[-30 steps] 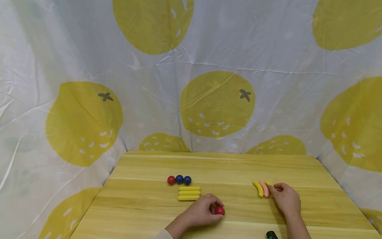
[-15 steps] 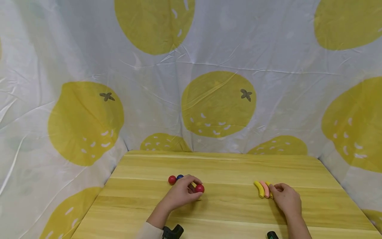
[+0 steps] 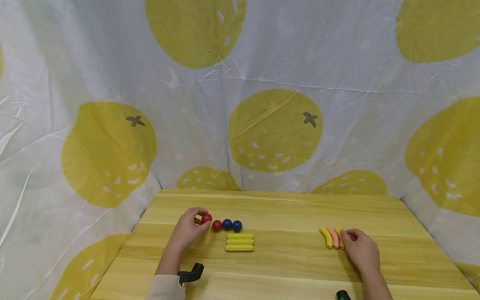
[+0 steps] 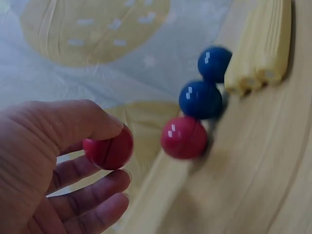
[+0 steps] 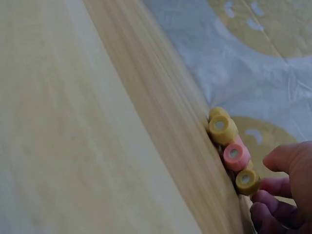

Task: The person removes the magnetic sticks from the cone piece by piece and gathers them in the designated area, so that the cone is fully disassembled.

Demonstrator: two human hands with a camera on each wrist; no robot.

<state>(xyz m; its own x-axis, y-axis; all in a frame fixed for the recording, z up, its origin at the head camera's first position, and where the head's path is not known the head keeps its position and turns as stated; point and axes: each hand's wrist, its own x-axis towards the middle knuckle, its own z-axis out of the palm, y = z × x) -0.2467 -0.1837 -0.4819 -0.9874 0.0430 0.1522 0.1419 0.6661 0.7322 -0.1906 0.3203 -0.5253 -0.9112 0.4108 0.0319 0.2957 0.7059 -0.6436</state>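
My left hand (image 3: 188, 228) pinches a red ball (image 4: 109, 147) between thumb and fingers, at the left end of a row of balls. Beside it sit another red ball (image 3: 216, 226), a blue ball (image 3: 226, 224) and a second blue ball (image 3: 237, 226). On the right, my right hand (image 3: 363, 250) is at a curved yellow stick (image 5: 247, 182), the rightmost of three curved sticks. In the right wrist view its thumb stands apart from that stick, with the other fingers loosely bent close beside it. A curved pink stick (image 3: 333, 238) and another curved yellow stick (image 3: 326, 238) lie alongside.
Three straight yellow sticks (image 3: 239, 242) lie stacked side by side just in front of the balls. The wooden table (image 3: 285, 266) is bordered by a fruit-print cloth (image 3: 273, 66) at the back and sides. A black wrist device (image 3: 192, 273) is on the left forearm.
My left hand has carried the red ball left and away from me, past the straight sticks to the row's left end. The right hand has eased slightly right from the curved yellow stick.
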